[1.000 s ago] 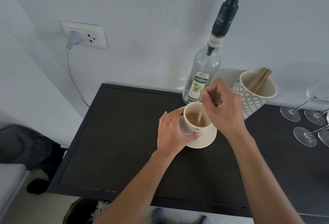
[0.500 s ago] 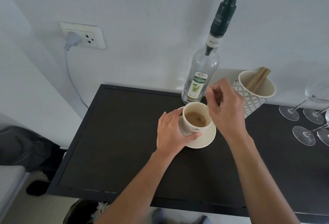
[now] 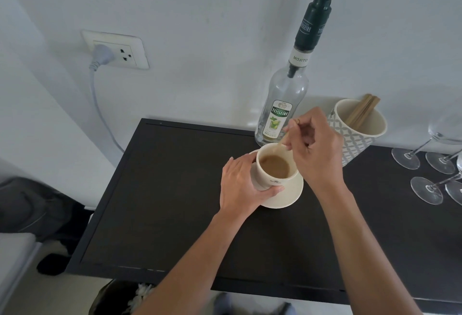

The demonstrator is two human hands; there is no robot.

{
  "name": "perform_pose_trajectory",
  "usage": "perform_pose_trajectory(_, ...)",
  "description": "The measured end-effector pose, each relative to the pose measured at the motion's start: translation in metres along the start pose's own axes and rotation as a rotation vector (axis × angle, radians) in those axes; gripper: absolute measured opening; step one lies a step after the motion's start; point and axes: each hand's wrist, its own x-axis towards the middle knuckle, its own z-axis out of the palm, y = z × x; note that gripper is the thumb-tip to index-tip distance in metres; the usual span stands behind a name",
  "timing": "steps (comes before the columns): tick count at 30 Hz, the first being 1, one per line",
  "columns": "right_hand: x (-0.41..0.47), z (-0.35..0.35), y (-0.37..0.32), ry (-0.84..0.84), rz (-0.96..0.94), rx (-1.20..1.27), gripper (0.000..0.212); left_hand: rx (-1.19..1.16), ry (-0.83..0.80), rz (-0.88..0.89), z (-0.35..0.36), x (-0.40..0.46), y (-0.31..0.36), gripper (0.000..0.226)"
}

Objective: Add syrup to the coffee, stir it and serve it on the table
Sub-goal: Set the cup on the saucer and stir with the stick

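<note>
A cream coffee cup (image 3: 271, 177) full of light brown coffee stands on a cream saucer (image 3: 292, 194) on the black table (image 3: 162, 202). My left hand (image 3: 241, 184) wraps around the cup's left side. My right hand (image 3: 315, 147) hovers over the cup's right rim and pinches a thin wooden stir stick (image 3: 283, 139), whose lower end dips into the coffee. Just behind the cup, against the wall, stands the clear Teisseire Mojito syrup bottle (image 3: 281, 112) with a dark green pump top.
A patterned mug (image 3: 360, 132) holding several wooden sticks sits right of the bottle. Several wine glasses (image 3: 425, 184) lie on their sides at the far right. A wall socket (image 3: 120, 51) with a grey plug and cable is at the left. A dark bin (image 3: 112, 299) sits below the table's front edge.
My right hand has kept moving the stick around in the cup; half a second ago the stick was hidden in the hand, now it slants in at the cup's back rim. The left hand stayed put.
</note>
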Motion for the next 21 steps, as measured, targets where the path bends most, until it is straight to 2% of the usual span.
perform_pose_trajectory(2, 0.002, -0.002, 0.002, 0.044, -0.073, -0.13, 0.016, -0.005, 0.0, 0.002, -0.001, 0.0, 0.001, 0.084)
perform_pose_trajectory(4, -0.001, -0.003, 0.001, -0.015, -0.054, -0.066, 0.016, -0.007, -0.002, 0.002, -0.001, 0.0, 0.001, 0.084)
perform_pose_trajectory(7, -0.004, 0.002, -0.003, -0.063, 0.1, 0.144, 0.016, -0.01, -0.008, -0.002, -0.001, 0.0, 0.002, 0.085)
perform_pose_trajectory(8, -0.003, 0.002, -0.002, -0.036, 0.091, 0.151, 0.016, -0.011, -0.008, -0.002, -0.001, 0.0, 0.002, 0.085)
perform_pose_trajectory(12, 0.0, -0.003, 0.003, 0.037, -0.05, -0.081, 0.021, -0.008, 0.005, 0.004, -0.001, 0.0, 0.003, 0.085)
perform_pose_trajectory(15, -0.001, -0.002, -0.001, -0.029, 0.063, 0.055, 0.024, -0.003, 0.003, 0.003, -0.001, 0.0, 0.003, 0.086)
perform_pose_trajectory(17, -0.001, -0.003, -0.004, 0.015, 0.083, 0.078, 0.022, -0.005, 0.002, 0.003, -0.001, 0.0, 0.003, 0.085)
perform_pose_trajectory(21, 0.001, -0.011, -0.013, 0.109, -0.011, 0.021, 0.024, 0.002, 0.0, 0.007, -0.001, 0.0, 0.002, 0.084)
